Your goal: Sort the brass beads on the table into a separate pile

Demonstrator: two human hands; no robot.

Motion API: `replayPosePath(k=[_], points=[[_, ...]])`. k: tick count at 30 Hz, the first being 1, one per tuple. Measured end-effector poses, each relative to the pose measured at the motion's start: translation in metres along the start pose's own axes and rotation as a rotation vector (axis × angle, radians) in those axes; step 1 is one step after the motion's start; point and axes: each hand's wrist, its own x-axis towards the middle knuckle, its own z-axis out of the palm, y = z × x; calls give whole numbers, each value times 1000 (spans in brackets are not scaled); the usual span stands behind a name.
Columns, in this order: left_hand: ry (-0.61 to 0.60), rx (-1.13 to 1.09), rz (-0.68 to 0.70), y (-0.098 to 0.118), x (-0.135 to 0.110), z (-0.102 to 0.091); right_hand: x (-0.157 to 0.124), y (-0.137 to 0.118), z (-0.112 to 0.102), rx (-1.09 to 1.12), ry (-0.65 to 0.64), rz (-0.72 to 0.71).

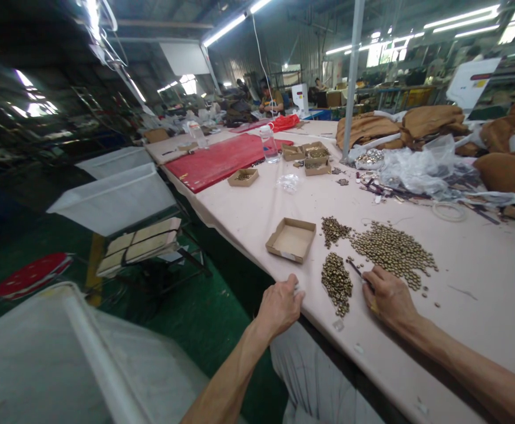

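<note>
My right hand [388, 294] is closed round a thin dark stick-like tool [355, 268], whose tip lies among small round brass-coloured metal pieces. The largest spread of these pieces [394, 250] is beyond the hand. A narrower heap [337, 282] lies to its left, and a smaller heap [334, 231] sits farther back. At the table's near edge, my left hand [281, 303] has its fingers curled together; whatever they may hold is hidden. An open cardboard tray [291, 240] stands beyond the left hand, with its bottom showing.
Several small cardboard trays [317, 166] and a clear bottle [269, 144] stand farther back beside a red sheet [226, 159]. Plastic bags [425, 171] and brown material [434, 122] are piled at right. White bins [111, 197] and a red stool [32, 275] are left of the table.
</note>
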Motion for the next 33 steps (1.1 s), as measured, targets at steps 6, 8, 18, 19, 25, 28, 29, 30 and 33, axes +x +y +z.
replayPosePath(k=[6, 8, 18, 19, 25, 28, 29, 30, 33], points=[[-25, -2, -24, 2, 1, -3, 2, -3, 4, 54, 7, -12], [-28, -1, -20, 1, 1, -3, 6, -3, 5, 68, 12, -4], [12, -31, 26, -4, 5, 4, 19, 3, 10, 35, 34, 126], [12, -35, 28, -4, 5, 4, 19, 6, 9, 29, 35, 131], [13, -23, 20, -4, 5, 4, 21, 15, 5, -14, 42, 159], [12, -16, 7, -2, 3, 2, 20, 17, 2, -61, 44, 161], [10, -16, 5, -2, 2, 0, 20, 19, 0, -72, 52, 160], [8, -17, 5, -1, 1, -1, 19, 20, -2, -72, 66, 154], [-1, -23, 13, 0, -2, -2, 18, 23, -10, 17, 97, 77]])
